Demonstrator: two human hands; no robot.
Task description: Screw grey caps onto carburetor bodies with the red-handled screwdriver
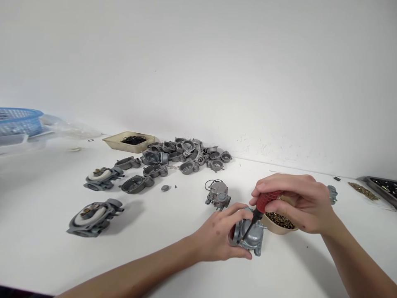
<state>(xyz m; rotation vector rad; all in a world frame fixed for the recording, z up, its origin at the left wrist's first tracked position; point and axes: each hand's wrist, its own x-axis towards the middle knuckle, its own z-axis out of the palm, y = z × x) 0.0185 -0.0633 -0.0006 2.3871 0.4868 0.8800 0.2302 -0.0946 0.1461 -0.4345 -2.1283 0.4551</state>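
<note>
My left hand point(221, 234) is wrapped around a grey metal carburetor body point(251, 236) and steadies it on the white table. My right hand point(297, 203) grips a screwdriver with a red handle point(267, 202). Its dark shaft slants down-left, and the tip rests on the carburetor's bowl cover. Just behind the carburetor, partly hidden under my right hand, sits a small tan bowl point(279, 225) filled with brass screws.
A second carburetor point(218, 194) lies just behind my hands. At the left lie two carburetors with white floats point(93, 216) point(102, 178) and a heap of grey bowl covers point(182, 155). Also here: a tan tray of black rings point(132, 140), a blue basket point(18, 120) and a dark tray with loose screws point(383, 188).
</note>
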